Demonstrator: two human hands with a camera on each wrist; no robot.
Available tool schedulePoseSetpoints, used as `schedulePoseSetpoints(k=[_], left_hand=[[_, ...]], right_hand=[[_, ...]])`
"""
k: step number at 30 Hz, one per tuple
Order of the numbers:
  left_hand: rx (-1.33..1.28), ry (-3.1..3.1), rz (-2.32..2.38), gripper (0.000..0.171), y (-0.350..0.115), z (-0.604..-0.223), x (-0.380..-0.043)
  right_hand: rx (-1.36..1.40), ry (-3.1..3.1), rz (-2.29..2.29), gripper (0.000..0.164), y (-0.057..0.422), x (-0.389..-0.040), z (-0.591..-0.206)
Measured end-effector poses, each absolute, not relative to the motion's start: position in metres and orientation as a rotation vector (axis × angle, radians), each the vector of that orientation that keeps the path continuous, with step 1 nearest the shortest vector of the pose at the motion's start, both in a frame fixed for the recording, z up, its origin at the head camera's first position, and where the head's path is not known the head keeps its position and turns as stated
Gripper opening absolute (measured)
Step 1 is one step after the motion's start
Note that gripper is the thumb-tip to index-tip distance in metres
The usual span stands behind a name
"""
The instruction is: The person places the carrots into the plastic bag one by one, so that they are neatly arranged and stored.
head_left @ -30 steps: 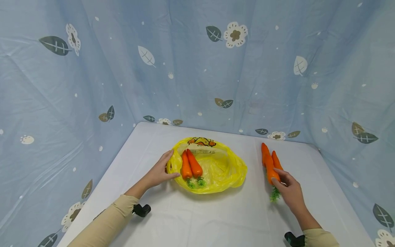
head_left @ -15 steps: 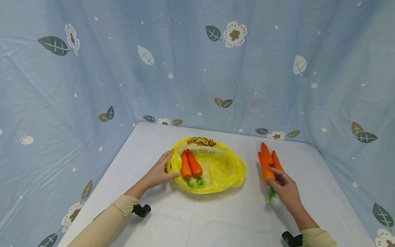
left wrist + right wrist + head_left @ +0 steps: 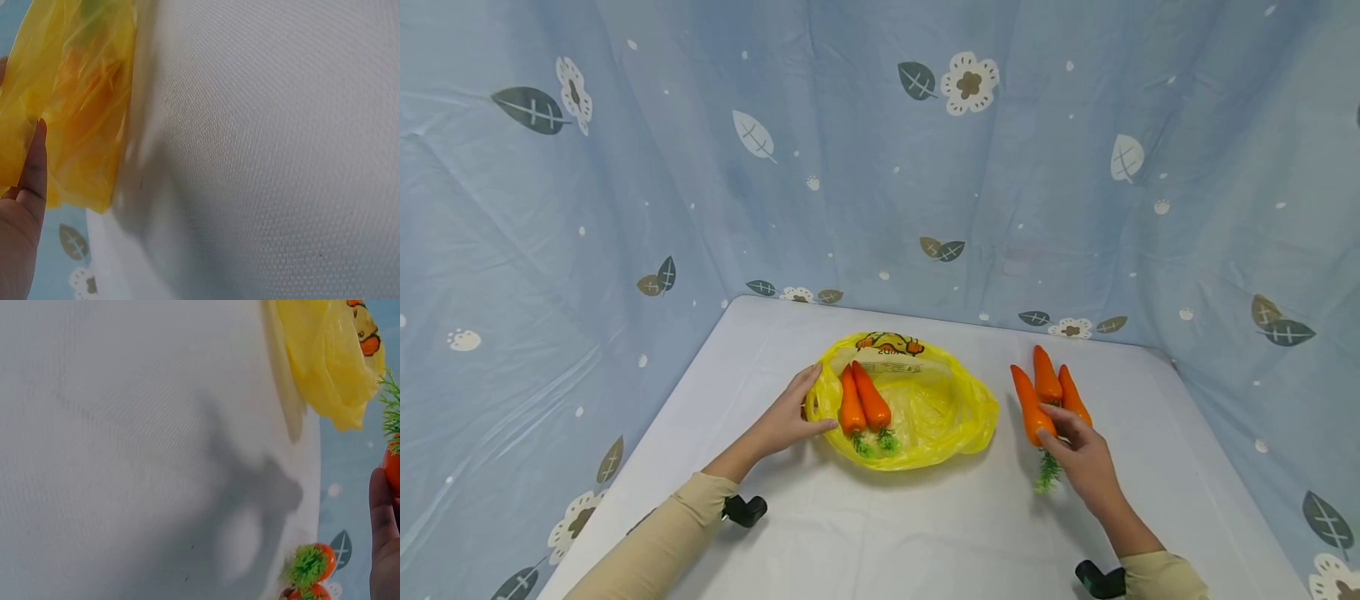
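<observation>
A yellow plastic bag lies open in the middle of the table, two orange carrots with green tops inside it. At its left rim my left hand grips the plastic; the left wrist view has the fingers against the yellow film. To the right, my right hand pinches a third carrot near its leafy end, tip pointing away. In the right wrist view this carrot's green top shows at the right edge. Behind that hand two more carrots lie on the table.
The white table has a blue patterned curtain behind it and at both sides. Black wrist devices sit at both wrists, low over the table.
My right hand has moved left with its carrot, away from the two lying carrots and toward the bag. The left hand and the bag have stayed in place.
</observation>
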State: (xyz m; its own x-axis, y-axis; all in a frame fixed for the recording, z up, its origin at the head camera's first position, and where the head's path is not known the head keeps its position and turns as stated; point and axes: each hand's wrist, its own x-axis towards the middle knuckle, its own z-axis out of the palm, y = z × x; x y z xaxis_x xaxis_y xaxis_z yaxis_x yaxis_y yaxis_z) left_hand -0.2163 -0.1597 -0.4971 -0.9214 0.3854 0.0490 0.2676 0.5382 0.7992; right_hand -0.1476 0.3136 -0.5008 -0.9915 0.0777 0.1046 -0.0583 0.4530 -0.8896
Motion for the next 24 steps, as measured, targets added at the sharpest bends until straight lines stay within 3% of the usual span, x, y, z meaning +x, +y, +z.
schedulePoseSetpoints(k=[24], left_hand=[[0.572, 2.633, 1.335, 0.104, -0.160, -0.496, -0.216]], right_hand=[[0.207, -2.520, 1.666, 0.044, 0.292, -0.151, -0.495]])
